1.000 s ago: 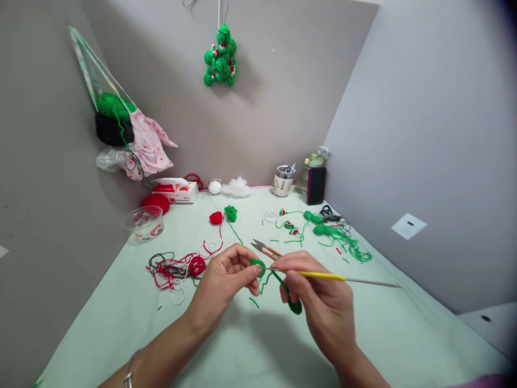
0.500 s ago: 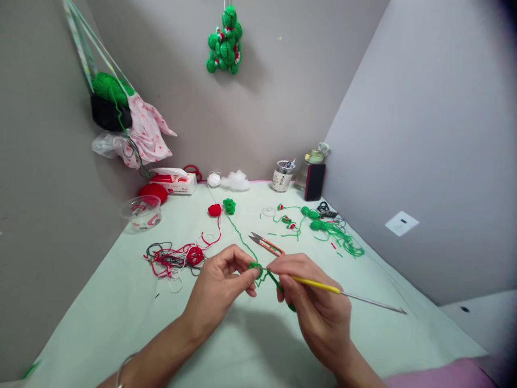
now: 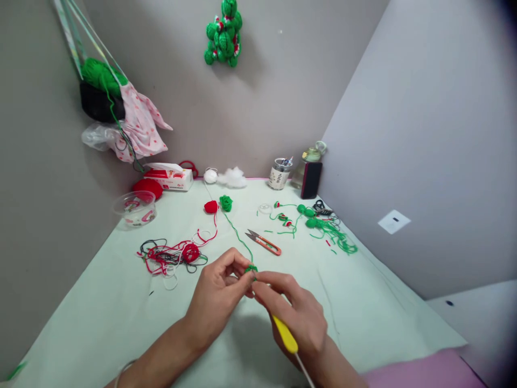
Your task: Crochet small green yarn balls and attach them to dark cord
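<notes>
Between the fingertips of my left hand (image 3: pixel 220 291) is a small piece of green crochet work (image 3: pixel 251 268), mostly covered by the fingers. My right hand (image 3: pixel 297 312) is closed around a crochet hook (image 3: pixel 286 335) with a yellow grip; its metal shaft points down toward me. The fingertips of both hands meet at the crochet piece, and the hook's tip is hidden there. A strand of green yarn runs from the piece up to a small green yarn ball (image 3: pixel 226 203). Orange thread snips (image 3: pixel 264 243) lie just beyond my hands.
Tangled red, black and white yarn (image 3: pixel 173 257) lies left, near a clear plastic tub (image 3: pixel 137 213) and a tissue box (image 3: pixel 172 178). Green crocheted pieces with loose ends (image 3: pixel 311 215) lie right. A pen tin (image 3: pixel 280 175) and phone (image 3: pixel 311 180) stand at the back.
My right hand has moved in against the left fingertips, and the hook has swung from pointing right to pointing down toward me. The snips are now fully uncovered. The view has shifted slightly.
</notes>
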Demonstrator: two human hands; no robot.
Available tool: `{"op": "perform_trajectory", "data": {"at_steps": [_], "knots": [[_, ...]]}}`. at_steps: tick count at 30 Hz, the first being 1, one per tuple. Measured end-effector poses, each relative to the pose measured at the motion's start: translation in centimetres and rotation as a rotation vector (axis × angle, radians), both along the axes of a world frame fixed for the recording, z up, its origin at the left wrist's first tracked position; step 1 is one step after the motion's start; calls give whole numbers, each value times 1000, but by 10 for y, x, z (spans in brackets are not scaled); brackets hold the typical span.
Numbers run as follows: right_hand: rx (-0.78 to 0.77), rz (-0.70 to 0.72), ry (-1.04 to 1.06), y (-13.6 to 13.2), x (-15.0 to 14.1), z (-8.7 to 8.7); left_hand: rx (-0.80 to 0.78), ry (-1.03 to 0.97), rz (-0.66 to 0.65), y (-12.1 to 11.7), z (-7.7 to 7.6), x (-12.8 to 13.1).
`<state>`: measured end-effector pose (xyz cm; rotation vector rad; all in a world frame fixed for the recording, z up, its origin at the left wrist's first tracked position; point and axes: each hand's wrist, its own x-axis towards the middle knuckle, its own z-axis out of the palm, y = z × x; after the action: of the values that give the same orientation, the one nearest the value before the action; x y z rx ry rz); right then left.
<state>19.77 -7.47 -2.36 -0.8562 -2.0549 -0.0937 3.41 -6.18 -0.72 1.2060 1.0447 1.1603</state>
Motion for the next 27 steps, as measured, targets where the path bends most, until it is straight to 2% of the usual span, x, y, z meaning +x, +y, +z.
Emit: {"op": "perform_trajectory", "data": {"at_steps": [3,6,9,11,16,17,19,21,23,25,27], "knots": [[-243,121,276,2,0,2,62,77,8,-4,-7,2],[-361,130,326,1,0,2,53,94,6,-6,-12,4],[-369,74,234,-4,-1,-4,16,30,30,-5,-13,3],[-397,59,252,-5,0,-8,7,-16,30,-5,-11,2],[-473,213,494,7,8,-7,-142,-157,-99,-9,-10,0],[-466,240,495,8,9,-8,-151,-155,-99,-10,-11,0],[-408,227,352,9,10,-12,-110,-103,-63,-9,-15,-1],[-337,197,157,6,8,-18,-17,-1,-7,-8,-19,-1],[-291,190,81,4,6,-22,67,92,34,-6,-21,-2],[-258,219,116,5,3,-21,62,106,20,-6,-22,-3],[-346,243,304,10,2,-18,-16,40,-36,-6,-21,-4]]}}
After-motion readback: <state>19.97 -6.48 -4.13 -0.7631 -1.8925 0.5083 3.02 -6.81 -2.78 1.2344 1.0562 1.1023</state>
